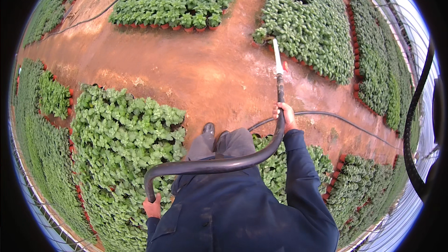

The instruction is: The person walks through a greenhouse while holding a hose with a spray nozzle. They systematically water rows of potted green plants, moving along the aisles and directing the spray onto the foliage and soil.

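A thick black hose [217, 166] bends across the front of my body at waist height. My right hand [287, 114] grips it near its far end, arm stretched forward. Lower left, my left hand [152, 207] is closed around another stretch of the same hose. Beyond the right hand, the hose ends in a white pipe [277, 55] with a red valve handle [285, 66] at its base. The pipe's tip is over the near corner of a block of leafy potted plants [308, 24]. A blurred streak leaves the tip; I cannot tell clearly whether it is water.
Damp reddish soil paths [168, 66] run between the plant blocks. Dense potted plants [122, 147] stand close on my left, and more potted plants [178, 0] ahead. A black hose [325, 113] trails along the ground at right. Greenhouse framing [395, 14] curves along the right side.
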A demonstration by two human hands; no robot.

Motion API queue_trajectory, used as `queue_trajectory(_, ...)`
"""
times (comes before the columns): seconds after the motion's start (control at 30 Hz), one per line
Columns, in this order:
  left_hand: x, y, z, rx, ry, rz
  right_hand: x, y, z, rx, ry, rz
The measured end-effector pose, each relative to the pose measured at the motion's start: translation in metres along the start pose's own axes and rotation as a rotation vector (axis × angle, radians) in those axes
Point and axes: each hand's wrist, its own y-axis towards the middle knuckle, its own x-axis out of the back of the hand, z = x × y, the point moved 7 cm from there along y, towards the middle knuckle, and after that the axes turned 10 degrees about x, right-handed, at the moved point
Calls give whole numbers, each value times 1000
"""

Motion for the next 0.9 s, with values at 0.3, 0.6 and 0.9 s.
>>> queue_trajectory(0.3, 21, -118, -210, -406, -171, -89, -16, 88, 80, -170, 478, 194)
queue_trajectory(0.6, -7, -87, -101, -82, 291, -102, 58, 141, 145, -54, 96, -31)
queue_trajectory(0.9, -37, -99, -235, -194, 222, -194, 81, 149, 197, -95, 242, -86)
